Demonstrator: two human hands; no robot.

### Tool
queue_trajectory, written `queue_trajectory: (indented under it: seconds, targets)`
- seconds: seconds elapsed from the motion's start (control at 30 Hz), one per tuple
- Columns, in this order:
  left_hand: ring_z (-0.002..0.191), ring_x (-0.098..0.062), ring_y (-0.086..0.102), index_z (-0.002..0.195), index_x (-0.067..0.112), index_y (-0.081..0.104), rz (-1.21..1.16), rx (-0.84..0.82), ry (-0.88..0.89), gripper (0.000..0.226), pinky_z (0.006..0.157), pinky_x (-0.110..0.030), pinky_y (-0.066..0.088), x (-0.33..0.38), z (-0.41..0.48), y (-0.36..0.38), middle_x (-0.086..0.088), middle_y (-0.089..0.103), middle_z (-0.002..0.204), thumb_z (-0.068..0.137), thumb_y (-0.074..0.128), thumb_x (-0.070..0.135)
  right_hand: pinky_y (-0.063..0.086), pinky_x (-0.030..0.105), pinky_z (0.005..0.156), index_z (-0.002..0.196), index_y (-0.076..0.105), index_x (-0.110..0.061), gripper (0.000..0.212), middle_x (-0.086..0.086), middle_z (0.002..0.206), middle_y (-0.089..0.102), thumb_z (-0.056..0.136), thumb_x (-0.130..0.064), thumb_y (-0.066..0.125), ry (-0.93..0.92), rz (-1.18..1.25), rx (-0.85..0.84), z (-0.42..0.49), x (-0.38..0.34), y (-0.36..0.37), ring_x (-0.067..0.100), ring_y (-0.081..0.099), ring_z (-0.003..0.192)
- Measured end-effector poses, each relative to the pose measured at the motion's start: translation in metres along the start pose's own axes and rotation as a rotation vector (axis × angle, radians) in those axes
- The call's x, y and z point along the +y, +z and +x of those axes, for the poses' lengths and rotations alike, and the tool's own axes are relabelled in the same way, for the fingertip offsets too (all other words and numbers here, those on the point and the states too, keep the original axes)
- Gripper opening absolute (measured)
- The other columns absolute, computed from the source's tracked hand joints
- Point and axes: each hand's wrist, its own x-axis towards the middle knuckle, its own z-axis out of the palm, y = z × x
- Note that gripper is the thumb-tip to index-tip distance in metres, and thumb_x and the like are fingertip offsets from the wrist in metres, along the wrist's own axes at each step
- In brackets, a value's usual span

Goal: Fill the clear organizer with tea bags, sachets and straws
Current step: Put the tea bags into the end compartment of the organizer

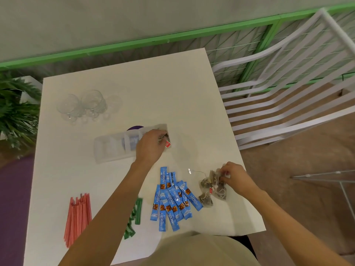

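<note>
My left fingers point(156, 133) gripping a tea bag point(166, 139) at the right end of the clear organizer point(109, 150), right fingers point(225, 170) pinching the tea bag pile point(208, 191)

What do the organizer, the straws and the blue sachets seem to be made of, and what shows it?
Clear organizer: likely plastic, transparent; the table shows through its walls. Red straws: plastic or paper, matte; too blurred to tell. Blue sachets: probably printed plastic film; thin, flat, lettered.
</note>
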Motion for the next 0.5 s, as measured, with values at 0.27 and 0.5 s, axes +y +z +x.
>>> queue_trajectory:
  seconds: [0.27,0.5]
  targets:
    - [0.085,-0.006,0.062,0.1,0.019,0.072,-0.38,0.113,0.107,0.022,0.07,-0.028,0.054,0.003,-0.046,0.005,0.007,0.069,0.102,0.09,0.06,0.004,0.051,0.025,0.074,0.088,0.073,-0.013,0.005,-0.001,0.084,0.068,0.084,-0.011,0.071,0.041,0.158,0.09,-0.006,-0.008,-0.01,0.015,0.062,0.078]
    - [0.08,-0.009,0.066,0.101,0.028,0.071,-0.573,-0.214,-0.088,0.017,0.075,-0.026,0.057,0.019,-0.087,0.037,0.011,0.072,0.091,0.092,0.063,0.016,0.046,0.011,0.066,0.083,0.074,-0.016,0.006,-0.003,0.078,0.071,0.082,-0.011,0.073,0.023,0.325,0.108,-0.01,-0.038,-0.012,0.01,0.063,0.076]
